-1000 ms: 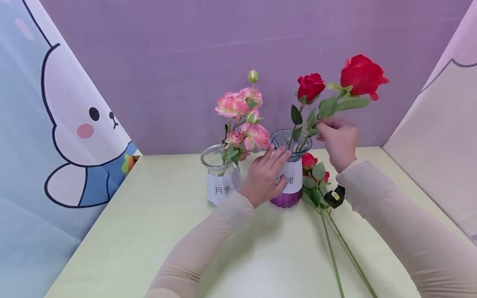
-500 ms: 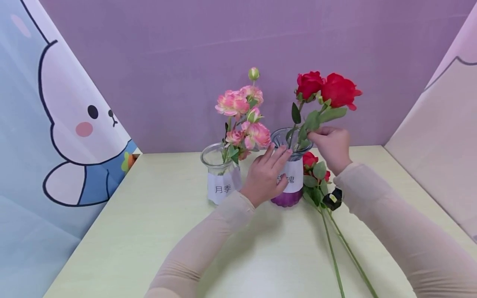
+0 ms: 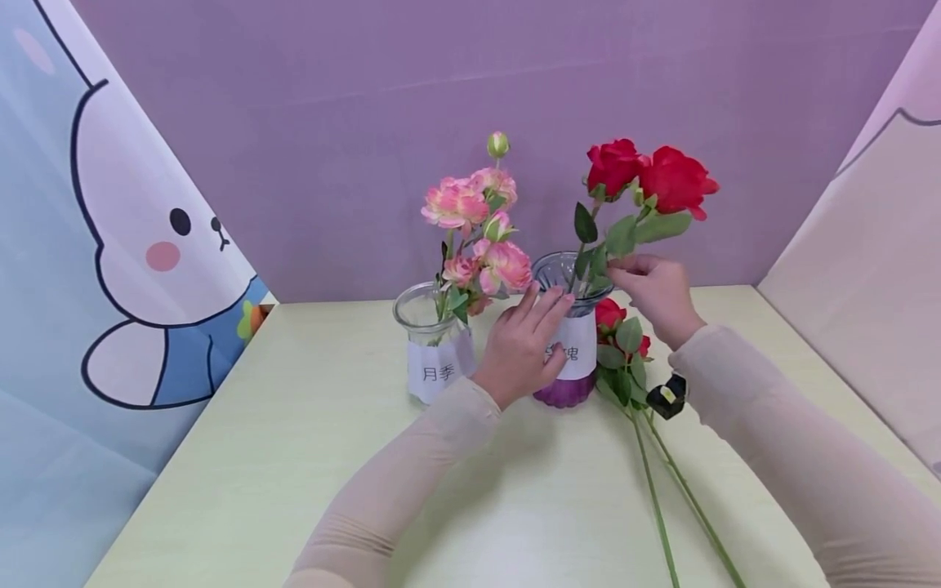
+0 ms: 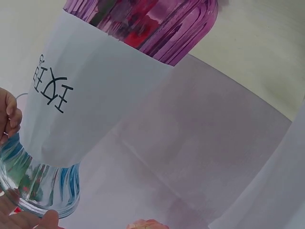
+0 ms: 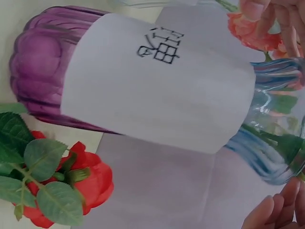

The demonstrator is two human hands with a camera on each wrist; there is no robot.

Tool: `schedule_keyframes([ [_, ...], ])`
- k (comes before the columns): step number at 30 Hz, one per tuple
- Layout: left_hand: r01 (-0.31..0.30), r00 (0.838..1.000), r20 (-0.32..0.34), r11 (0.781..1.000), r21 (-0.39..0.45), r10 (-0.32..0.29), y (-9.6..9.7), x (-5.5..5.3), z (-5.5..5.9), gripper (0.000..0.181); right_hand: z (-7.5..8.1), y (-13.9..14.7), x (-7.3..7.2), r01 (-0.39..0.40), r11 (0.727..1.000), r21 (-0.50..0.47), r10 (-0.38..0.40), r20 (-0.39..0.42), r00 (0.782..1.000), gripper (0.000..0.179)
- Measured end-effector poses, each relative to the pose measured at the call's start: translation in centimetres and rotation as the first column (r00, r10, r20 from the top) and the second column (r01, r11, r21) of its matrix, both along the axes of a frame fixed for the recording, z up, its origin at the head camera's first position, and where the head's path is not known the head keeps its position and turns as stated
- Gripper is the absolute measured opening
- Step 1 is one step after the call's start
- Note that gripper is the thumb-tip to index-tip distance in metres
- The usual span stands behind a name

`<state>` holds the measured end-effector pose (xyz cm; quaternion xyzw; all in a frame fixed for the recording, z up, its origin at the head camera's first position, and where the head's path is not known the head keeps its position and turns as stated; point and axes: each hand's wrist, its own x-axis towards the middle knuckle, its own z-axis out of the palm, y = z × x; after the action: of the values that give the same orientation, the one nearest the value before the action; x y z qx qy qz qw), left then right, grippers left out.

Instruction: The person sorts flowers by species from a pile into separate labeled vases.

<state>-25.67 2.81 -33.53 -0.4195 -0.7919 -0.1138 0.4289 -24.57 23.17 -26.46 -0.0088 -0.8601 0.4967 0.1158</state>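
My right hand (image 3: pixel 657 294) pinches the stem of a large red rose (image 3: pixel 676 181) just above the right rim of a glass vase (image 3: pixel 566 392). The vase has a purple base and a white paper label (image 5: pixel 157 90). A smaller red rose (image 3: pixel 614 167) stands inside it, its bloom beside the large one. My left hand (image 3: pixel 518 347) rests with extended fingers on the vase's near left side at the neck. Its fingertips (image 4: pixel 50 218) touch the rim in the left wrist view. The large rose's lower stem is hidden behind leaves and glass.
Left of my left hand stands a clear labelled vase (image 3: pixel 434 367) with pink flowers (image 3: pixel 456 204). More red roses (image 3: pixel 631 351) lie on the table (image 3: pixel 294 457) right of the purple vase, their long stems toward the front. A purple backdrop (image 3: pixel 331 163) rises behind.
My right hand has moved down and slightly left, bringing the large rose lower and close to the smaller one. Over the last half second it barely moves. My left hand stays on the vase.
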Motion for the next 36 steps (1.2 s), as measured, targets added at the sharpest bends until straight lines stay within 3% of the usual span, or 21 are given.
schedule_keyframes([
  [7,0.001,1.000,-0.005,1.000,0.017,-0.001,0.0,-0.2,-0.2,0.055,-0.7,1.6,0.1,-0.092,0.995,-0.031,0.092,0.026,0.995,0.055],
  [11,-0.005,1.000,-0.008,1.000,0.021,0.005,0.1,-0.4,-0.3,0.054,-1.6,3.4,0.6,-0.178,0.977,-0.116,0.193,0.136,0.972,0.055],
  [14,-0.004,1.000,-0.016,1.000,0.022,0.004,0.0,-0.5,-0.3,0.054,-3.0,4.7,1.1,-0.243,0.964,-0.109,0.265,0.294,0.919,0.050],
  [19,-0.010,0.999,-0.041,1.000,0.005,0.010,-0.1,-0.6,0.2,0.052,-6.0,5.8,2.4,-0.353,0.935,-0.030,0.316,0.521,0.793,0.043],
  [22,-0.009,1.000,-0.027,1.000,-0.020,0.009,0.0,-0.5,0.4,0.053,-7.9,6.1,3.3,-0.341,0.940,-0.021,0.288,0.587,0.756,0.039],
  [30,-0.005,1.000,0.024,1.000,-0.029,0.006,0.0,-0.1,0.1,0.055,-11.7,5.5,4.4,-0.251,0.968,-0.021,0.213,0.602,0.770,0.052],
  [36,-0.008,0.999,0.044,1.000,-0.028,0.009,-0.1,0.1,0.1,0.056,-13.0,4.3,4.8,-0.229,0.973,-0.016,0.190,0.613,0.767,0.051],
])
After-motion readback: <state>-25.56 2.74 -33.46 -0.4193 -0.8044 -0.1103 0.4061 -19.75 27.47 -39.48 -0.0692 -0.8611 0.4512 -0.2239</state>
